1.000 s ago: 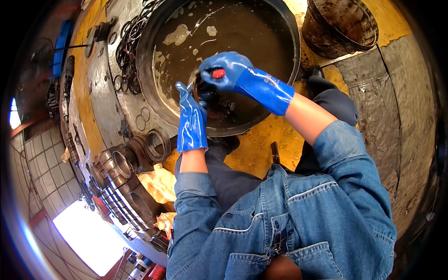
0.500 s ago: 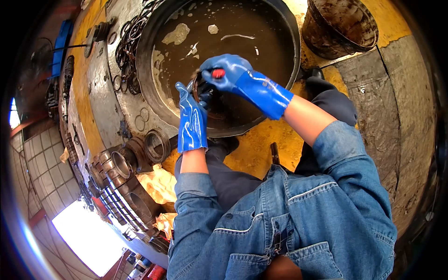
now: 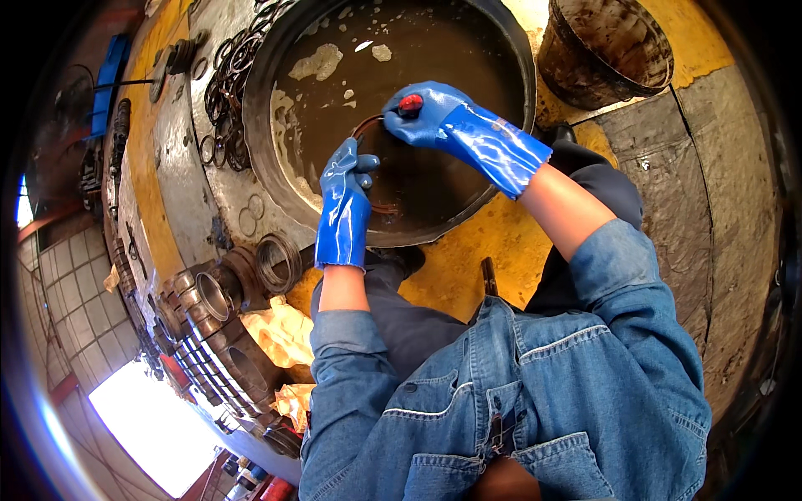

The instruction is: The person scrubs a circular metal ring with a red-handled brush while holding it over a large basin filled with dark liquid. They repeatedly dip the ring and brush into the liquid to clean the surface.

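Both hands wear long blue rubber gloves above a round dark tub of murky brown liquid. My left hand is closed on a thin brownish metal ring, whose arc shows above the fingers and again lower, to the right of the wrist. The hand covers part of the ring. To the right and slightly farther away, my right hand is wrapped round a red-handled tool. Only the red handle's end sticks out of the fist; the tool's working end is hidden.
A grimy bucket stands right of the tub. Many dark rings lie heaped at its left. Several stacked metal rings and crumpled orange-brown wrapping sit nearer on the left. My legs flank the tub's near side.
My right hand has moved right and slightly away with the red-handled tool, apart from my left hand. More of the ring shows. The left hand's fingers have curled in.
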`<control>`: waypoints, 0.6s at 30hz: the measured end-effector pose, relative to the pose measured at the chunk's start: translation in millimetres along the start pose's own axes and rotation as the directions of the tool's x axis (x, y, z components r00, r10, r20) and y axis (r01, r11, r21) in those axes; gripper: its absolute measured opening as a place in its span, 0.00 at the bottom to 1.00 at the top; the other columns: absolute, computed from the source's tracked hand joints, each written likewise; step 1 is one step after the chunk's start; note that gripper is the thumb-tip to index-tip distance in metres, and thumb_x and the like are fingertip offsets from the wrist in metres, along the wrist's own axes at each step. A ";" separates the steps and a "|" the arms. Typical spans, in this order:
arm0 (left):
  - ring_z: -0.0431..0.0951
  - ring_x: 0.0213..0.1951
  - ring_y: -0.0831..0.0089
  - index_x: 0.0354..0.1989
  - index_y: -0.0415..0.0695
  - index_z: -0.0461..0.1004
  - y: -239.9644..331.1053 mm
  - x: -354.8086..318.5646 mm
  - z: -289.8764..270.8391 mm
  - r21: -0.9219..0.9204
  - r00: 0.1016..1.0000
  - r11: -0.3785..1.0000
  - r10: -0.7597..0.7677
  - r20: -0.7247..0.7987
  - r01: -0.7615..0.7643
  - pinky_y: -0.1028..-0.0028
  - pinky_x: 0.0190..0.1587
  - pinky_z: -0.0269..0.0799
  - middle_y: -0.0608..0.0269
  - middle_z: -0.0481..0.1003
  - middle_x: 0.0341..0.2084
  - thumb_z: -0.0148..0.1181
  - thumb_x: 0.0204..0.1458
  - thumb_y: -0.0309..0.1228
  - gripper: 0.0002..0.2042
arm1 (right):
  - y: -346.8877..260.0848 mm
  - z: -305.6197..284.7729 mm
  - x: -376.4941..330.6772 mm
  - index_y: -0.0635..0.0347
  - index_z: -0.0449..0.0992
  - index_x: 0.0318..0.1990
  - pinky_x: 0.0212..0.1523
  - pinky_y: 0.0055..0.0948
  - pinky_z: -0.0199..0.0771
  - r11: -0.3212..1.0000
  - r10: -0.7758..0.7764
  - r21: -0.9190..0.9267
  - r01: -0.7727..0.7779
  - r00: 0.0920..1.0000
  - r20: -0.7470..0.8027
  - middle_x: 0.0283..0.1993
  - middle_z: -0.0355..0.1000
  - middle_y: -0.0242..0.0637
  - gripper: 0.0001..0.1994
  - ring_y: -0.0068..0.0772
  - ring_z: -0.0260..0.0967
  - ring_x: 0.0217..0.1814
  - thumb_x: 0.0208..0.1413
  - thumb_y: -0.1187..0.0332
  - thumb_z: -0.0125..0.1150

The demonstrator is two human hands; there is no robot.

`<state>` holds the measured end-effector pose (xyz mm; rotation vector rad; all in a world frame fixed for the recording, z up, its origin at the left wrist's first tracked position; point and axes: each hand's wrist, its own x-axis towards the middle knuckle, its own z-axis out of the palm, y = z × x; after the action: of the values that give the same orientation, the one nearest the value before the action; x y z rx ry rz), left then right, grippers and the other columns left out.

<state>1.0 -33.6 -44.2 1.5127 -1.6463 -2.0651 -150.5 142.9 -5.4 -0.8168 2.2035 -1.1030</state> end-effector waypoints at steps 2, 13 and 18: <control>0.66 0.14 0.79 0.60 0.47 0.79 9.5 -5.5 -3.3 -0.075 0.998 0.996 -0.042 0.038 0.045 0.77 0.17 0.60 0.60 0.81 0.24 0.64 0.66 0.44 0.19 | 2.2 3.4 -1.0 0.53 0.87 0.45 0.50 0.40 0.84 0.962 -0.243 0.106 0.251 0.966 -0.084 0.44 0.85 0.40 0.13 0.45 0.83 0.44 0.61 0.56 0.65; 0.58 0.12 0.83 0.72 0.46 0.68 24.5 -6.2 -27.7 -0.194 0.964 0.981 0.047 0.261 0.005 0.73 0.21 0.54 0.79 0.68 0.18 0.55 0.70 0.56 0.32 | -6.0 -10.9 -4.7 0.48 0.87 0.48 0.50 0.40 0.84 0.976 0.106 -0.182 -0.118 0.991 -0.076 0.45 0.85 0.39 0.12 0.47 0.83 0.48 0.61 0.57 0.65; 0.57 0.12 0.81 0.72 0.46 0.68 24.2 -7.8 -23.0 -0.167 0.985 0.986 0.036 0.169 -0.008 0.73 0.21 0.54 0.79 0.67 0.16 0.55 0.69 0.57 0.33 | -15.4 -4.2 -6.3 0.51 0.87 0.50 0.51 0.37 0.85 0.914 -0.359 0.118 0.388 0.909 -0.212 0.44 0.85 0.41 0.13 0.44 0.84 0.46 0.60 0.60 0.70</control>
<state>10.2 -54.6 -18.7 1.2916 -1.4911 -2.3127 -145.0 142.1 10.8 -1.1391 2.1214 -1.5752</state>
